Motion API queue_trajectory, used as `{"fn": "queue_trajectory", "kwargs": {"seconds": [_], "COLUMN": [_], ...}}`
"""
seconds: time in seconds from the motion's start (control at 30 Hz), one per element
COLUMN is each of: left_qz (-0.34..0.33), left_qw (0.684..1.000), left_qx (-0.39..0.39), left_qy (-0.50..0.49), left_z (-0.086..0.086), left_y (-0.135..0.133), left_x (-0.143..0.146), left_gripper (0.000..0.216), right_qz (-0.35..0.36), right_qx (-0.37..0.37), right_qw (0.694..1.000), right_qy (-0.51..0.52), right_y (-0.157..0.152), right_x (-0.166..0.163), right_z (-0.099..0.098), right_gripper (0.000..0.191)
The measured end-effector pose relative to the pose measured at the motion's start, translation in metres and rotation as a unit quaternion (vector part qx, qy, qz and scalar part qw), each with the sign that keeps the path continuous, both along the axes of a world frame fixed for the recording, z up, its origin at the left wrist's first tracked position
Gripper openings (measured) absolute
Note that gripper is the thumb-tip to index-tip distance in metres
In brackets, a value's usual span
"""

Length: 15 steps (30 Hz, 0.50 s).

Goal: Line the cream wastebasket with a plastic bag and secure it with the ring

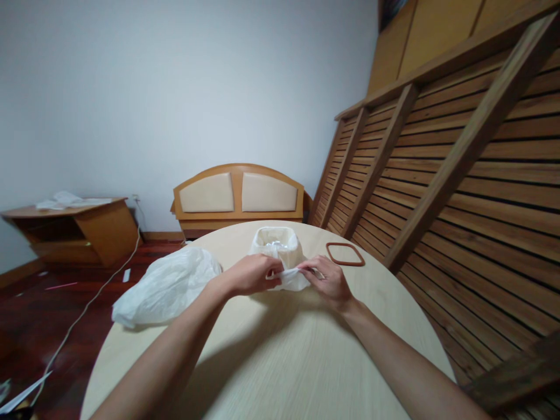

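Observation:
On the round table stands a small cream-coloured bin (pixel 286 238), lined with a thin white plastic bag (pixel 292 281) whose edge hangs over the near side. My left hand (pixel 258 273) pinches that edge in front of the bin. A short way to the right, my right hand (pixel 328 279) grips the same edge between thumb and fingers, so a strip of plastic stretches between the two. Part of the bin's front is hidden behind my hands and the plastic. A brown rounded-square ring (pixel 345 254) lies flat to the right of my right hand.
A crumpled white plastic bag (pixel 175 283) rests on the left of the pale wooden table (pixel 280 361). Behind stands a padded headboard (pixel 238 189). Slatted wooden panels (pixel 437 186) lean along the right. A low cabinet (pixel 74 227) and a cable (pixel 94 297) are on the left.

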<state>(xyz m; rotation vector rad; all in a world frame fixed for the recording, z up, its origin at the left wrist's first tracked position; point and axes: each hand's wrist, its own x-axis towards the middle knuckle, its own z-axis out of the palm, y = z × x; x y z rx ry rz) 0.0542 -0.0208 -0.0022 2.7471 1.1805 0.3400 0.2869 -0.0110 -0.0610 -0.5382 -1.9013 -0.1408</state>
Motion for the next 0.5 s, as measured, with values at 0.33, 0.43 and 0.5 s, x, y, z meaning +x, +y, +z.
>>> {"fn": "queue_trajectory", "kwargs": {"seconds": [0.33, 0.43, 0.5], "left_qz": [0.068, 0.085, 0.095], "left_qw": [0.997, 0.996, 0.995], "left_qx": [-0.017, -0.011, -0.002], "left_qy": [0.036, 0.024, 0.024], "left_z": [0.023, 0.029, 0.030], "left_y": [-0.011, -0.011, -0.010], "left_x": [-0.022, -0.030, -0.036], "left_gripper": [0.015, 0.015, 0.014], "right_qz": [-0.037, -0.047, -0.053], "right_qx": [-0.021, -0.036, -0.046], "right_qw": [0.997, 0.996, 0.995], "right_qy": [0.057, 0.069, 0.077], "right_y": [0.002, 0.003, 0.003], "right_x": [0.006, 0.008, 0.010], "right_z": [0.002, 0.004, 0.004], "right_gripper": [0.010, 0.014, 0.016]}}
